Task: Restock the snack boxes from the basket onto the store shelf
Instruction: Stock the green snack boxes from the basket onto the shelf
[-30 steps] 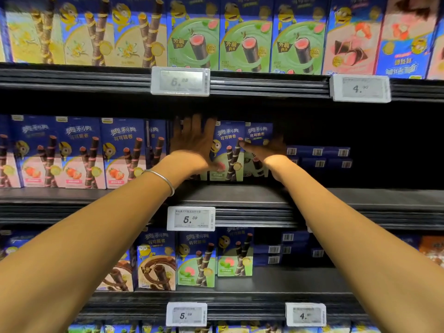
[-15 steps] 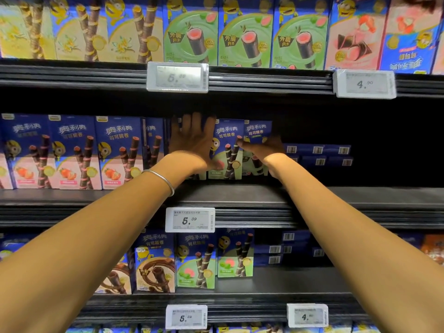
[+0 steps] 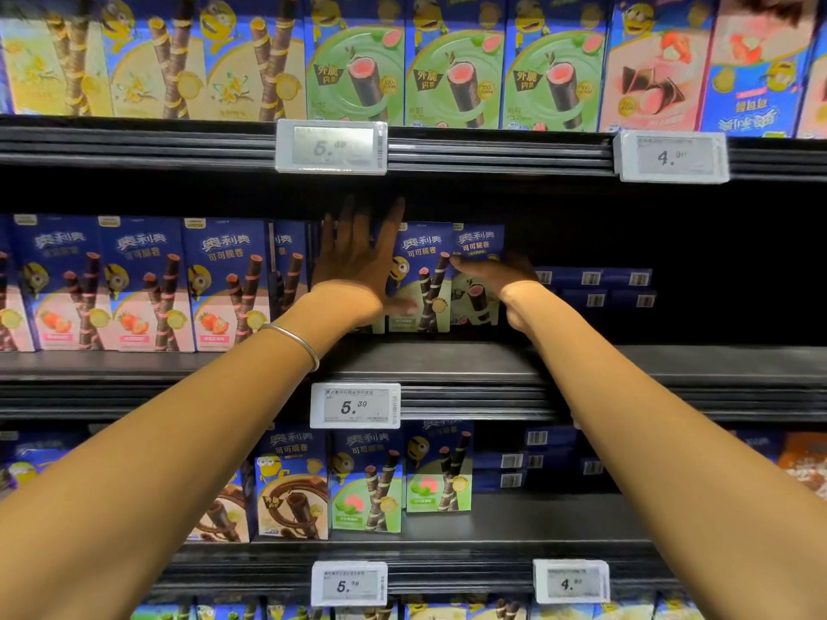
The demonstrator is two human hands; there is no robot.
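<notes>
Head camera, looking up at the middle tier of a store shelf [image 3: 447, 360]: at far left a row of strawberry boxes [image 3: 143, 284] stands upright, faces forward. Next comes the left hand [image 3: 353, 266], a bangle [image 3: 295, 340] on its wrist. Its fingers [image 3: 394, 217] are straight and spread, and the palm lies flat on the front of an upright box that it mostly hides; nothing is gripped. Just right of it stand the green snack boxes [image 3: 420, 279], two in view, upright and set back from the shelf's front edge, the second a little behind the first. The right hand [image 3: 496, 275] lies across the front of that second box, fingertips touching near its left edge; whether those fingers curl round it I cannot tell. Further right, flat-stacked boxes [image 3: 595, 284] show their barcoded ends. The basket is out of view. I judge this to be the squaring-up step, with the boxes on the shelf and both hands lining them up. The next move probably calls for drawing both hands off without tipping the boxes, then reaching down for more stock to set beside them.
</notes>
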